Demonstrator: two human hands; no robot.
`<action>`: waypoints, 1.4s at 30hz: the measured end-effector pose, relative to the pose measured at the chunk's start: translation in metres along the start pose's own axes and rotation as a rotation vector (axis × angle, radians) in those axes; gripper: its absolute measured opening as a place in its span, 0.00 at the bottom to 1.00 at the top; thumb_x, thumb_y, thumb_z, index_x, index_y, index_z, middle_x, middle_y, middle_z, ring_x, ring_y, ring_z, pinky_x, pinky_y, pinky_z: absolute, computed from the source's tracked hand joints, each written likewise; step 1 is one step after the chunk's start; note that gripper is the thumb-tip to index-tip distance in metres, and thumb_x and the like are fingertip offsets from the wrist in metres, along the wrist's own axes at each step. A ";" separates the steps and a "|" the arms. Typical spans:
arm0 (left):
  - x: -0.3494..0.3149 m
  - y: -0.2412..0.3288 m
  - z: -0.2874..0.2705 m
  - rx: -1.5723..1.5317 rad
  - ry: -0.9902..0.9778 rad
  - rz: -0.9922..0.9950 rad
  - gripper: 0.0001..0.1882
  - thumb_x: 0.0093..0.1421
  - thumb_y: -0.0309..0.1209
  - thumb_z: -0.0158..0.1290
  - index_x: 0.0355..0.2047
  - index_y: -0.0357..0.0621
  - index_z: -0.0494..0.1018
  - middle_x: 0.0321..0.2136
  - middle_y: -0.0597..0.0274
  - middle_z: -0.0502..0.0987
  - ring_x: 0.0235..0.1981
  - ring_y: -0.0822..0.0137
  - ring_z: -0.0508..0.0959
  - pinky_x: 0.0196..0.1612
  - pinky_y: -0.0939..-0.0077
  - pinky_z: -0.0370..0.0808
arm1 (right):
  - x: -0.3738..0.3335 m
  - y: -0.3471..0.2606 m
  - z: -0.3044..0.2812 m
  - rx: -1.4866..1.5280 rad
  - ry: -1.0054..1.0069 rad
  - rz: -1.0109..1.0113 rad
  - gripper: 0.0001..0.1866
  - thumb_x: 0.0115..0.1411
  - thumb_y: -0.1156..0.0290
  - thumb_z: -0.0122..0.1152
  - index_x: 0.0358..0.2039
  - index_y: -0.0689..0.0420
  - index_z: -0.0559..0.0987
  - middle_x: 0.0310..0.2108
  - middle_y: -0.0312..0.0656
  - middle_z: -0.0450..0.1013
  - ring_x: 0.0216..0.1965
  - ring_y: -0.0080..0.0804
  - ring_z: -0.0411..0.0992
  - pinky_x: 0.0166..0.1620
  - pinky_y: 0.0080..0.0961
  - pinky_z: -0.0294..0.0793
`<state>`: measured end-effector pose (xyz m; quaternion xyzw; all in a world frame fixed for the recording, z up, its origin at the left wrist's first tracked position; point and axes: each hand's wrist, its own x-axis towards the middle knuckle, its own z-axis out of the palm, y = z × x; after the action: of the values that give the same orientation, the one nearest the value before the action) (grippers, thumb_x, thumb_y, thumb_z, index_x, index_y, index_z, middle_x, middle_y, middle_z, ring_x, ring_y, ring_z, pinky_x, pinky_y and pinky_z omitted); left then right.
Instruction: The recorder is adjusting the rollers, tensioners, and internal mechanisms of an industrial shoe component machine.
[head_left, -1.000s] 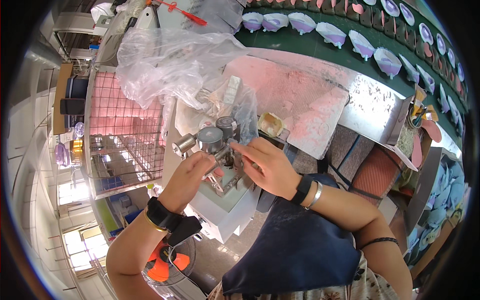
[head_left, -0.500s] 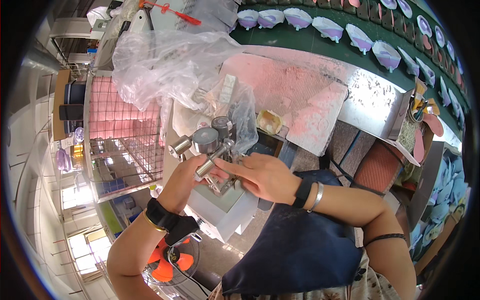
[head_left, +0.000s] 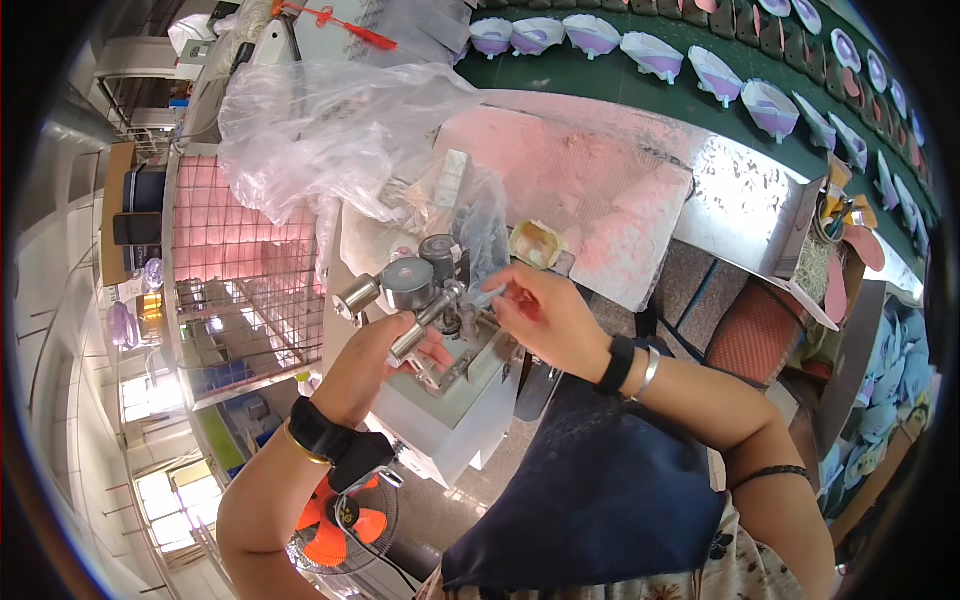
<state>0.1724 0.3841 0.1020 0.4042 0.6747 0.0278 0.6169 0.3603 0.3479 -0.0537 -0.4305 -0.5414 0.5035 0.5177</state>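
Thru the head cam I'm looking down at a person's 2 bare hands working at a small metal machine (head_left: 465,395), which is sitting center, btwn a wire rack (head_left: 255,290) on the L & a pink-dusted board (head_left: 570,165) on the R. The L hand (head_left: 372,352) is curling in close beside a shiny metal bar (head_left: 413,337) that's slanting across the machine's top; its fingers are showing past the bar, but I'm not able to tell if they're gripping. The R hand (head_left: 550,315) is hovering just R of the bar, narrow, thumb & fingers bending together; a pale see-thru strip (head_left: 487,297) is showing at its fingertips, tho I can't tell if it's being pinched. A crumpled clear plastic sheet (head_left: 330,125) is spreading behind the machine, & a pale bowl (head_left: 537,245) is sitting at the board's near edge. Purple-&-white pieces (head_left: 655,57) are lining a green belt (head_left: 590,80) up top. An orange fan (head_left: 330,535) is standing below.
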 end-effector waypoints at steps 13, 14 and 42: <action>0.003 0.000 0.002 0.100 0.011 0.073 0.21 0.70 0.42 0.36 0.38 0.38 0.72 0.32 0.53 0.80 0.34 0.68 0.78 0.42 0.72 0.76 | 0.044 -0.008 0.020 -0.243 -0.205 0.147 0.28 0.69 0.54 0.46 0.17 0.59 0.78 0.14 0.46 0.72 0.21 0.46 0.75 0.30 0.38 0.72; 0.002 0.000 0.003 0.082 0.012 0.071 0.20 0.70 0.42 0.36 0.38 0.38 0.72 0.32 0.53 0.80 0.34 0.68 0.79 0.41 0.71 0.76 | 0.038 -0.005 0.026 -0.244 -0.205 0.147 0.28 0.69 0.54 0.46 0.17 0.59 0.78 0.14 0.46 0.72 0.21 0.46 0.75 0.30 0.38 0.72; 0.010 -0.012 -0.001 -0.420 -0.156 -0.049 0.20 0.68 0.44 0.37 0.37 0.40 0.72 0.36 0.44 0.80 0.37 0.57 0.79 0.47 0.63 0.73 | 0.008 -0.004 0.032 0.043 0.034 0.120 0.09 0.64 0.70 0.55 0.31 0.63 0.73 0.21 0.49 0.70 0.23 0.41 0.70 0.29 0.33 0.68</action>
<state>0.1659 0.3824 0.0875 0.2514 0.6138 0.1212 0.7385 0.3283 0.3522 -0.0479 -0.4596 -0.4947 0.5377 0.5049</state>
